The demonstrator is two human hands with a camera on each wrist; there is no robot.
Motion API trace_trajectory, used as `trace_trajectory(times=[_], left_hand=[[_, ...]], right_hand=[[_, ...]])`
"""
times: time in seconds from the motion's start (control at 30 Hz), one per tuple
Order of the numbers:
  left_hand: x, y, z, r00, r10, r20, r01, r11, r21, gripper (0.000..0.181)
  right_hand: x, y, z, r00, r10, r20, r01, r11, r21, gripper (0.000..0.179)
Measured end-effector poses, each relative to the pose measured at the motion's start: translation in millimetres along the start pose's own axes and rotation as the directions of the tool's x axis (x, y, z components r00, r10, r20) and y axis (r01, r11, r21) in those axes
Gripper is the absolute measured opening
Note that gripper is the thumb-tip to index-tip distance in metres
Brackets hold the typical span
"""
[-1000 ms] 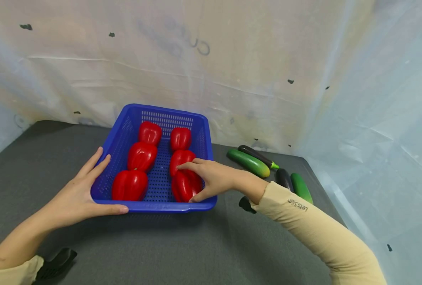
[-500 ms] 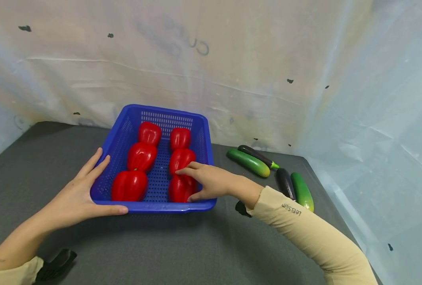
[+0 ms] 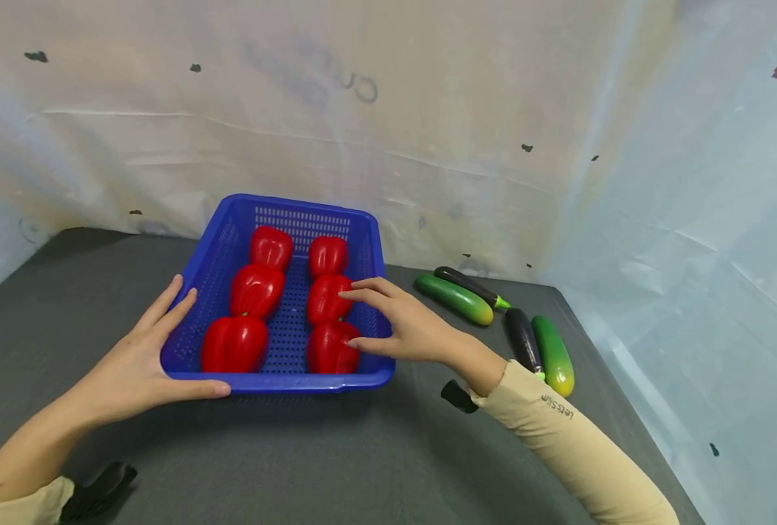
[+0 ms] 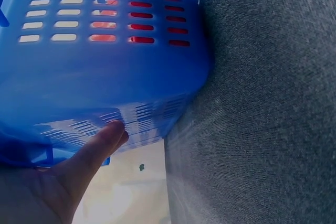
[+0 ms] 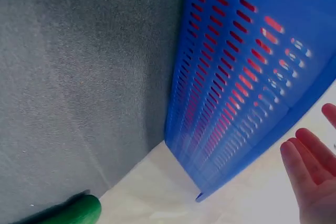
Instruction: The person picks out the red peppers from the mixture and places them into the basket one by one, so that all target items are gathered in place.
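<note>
A blue perforated plastic basket (image 3: 283,383) holds two columns of glossy red bell peppers. My left hand (image 3: 132,368) spans its front left corner, thumb along the front rim and straight fingers against the left side. In the left wrist view, a finger (image 4: 107,137) lies against the slotted wall. My right hand (image 3: 408,321) hovers over the right rim, fingers spread and holding nothing. Its fingertips overlap the front right bell pepper (image 3: 327,357) and the middle right bell pepper (image 3: 325,300) in the head view. The right wrist view shows the right hand (image 5: 312,169) above the rim.
On the grey tabletop (image 3: 335,452), right of the basket, lie a green cucumber-like vegetable (image 3: 454,297), a dark eggplant (image 3: 463,281), a second eggplant (image 3: 522,335) and a second green vegetable (image 3: 554,357). Plastic sheeting (image 3: 441,109) hangs behind and at the right.
My right hand has let go of the front right bell pepper and risen off it, slightly to the right. The pepper stays in the basket, shifted a little left. My left hand keeps its place.
</note>
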State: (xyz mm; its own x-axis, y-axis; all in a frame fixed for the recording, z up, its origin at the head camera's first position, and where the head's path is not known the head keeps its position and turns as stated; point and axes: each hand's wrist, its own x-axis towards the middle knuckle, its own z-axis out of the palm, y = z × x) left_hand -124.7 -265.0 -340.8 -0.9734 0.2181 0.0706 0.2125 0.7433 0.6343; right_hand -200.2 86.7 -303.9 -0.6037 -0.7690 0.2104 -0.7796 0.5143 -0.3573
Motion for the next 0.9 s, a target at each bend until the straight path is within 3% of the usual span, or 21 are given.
trace_trajectory(times=[0.23, 0.57, 0.9], left_hand=[[0.4, -1.8, 0.1, 1.0, 0.002, 0.001, -0.002, 1.0, 0.019, 0.124], [2.5, -3.1, -0.8, 1.0, 0.02, 0.013, -0.021, 0.997, 0.069, 0.123], [2.3, -5.7, -3.4, 0.999, 0.033, 0.023, -0.035, 0.996, 0.081, 0.117]], right_hand=[[-14.1, 6, -2, 0.99, -0.015, -0.141, 0.019, 0.999, 0.029, 0.057], [-27.8, 12, 0, 0.967, -0.015, -0.254, 0.03, 0.998, 0.058, 0.055], [-47.1, 23, 2, 0.936, 0.089, -0.34, -0.066, 0.995, 0.079, 0.053]])
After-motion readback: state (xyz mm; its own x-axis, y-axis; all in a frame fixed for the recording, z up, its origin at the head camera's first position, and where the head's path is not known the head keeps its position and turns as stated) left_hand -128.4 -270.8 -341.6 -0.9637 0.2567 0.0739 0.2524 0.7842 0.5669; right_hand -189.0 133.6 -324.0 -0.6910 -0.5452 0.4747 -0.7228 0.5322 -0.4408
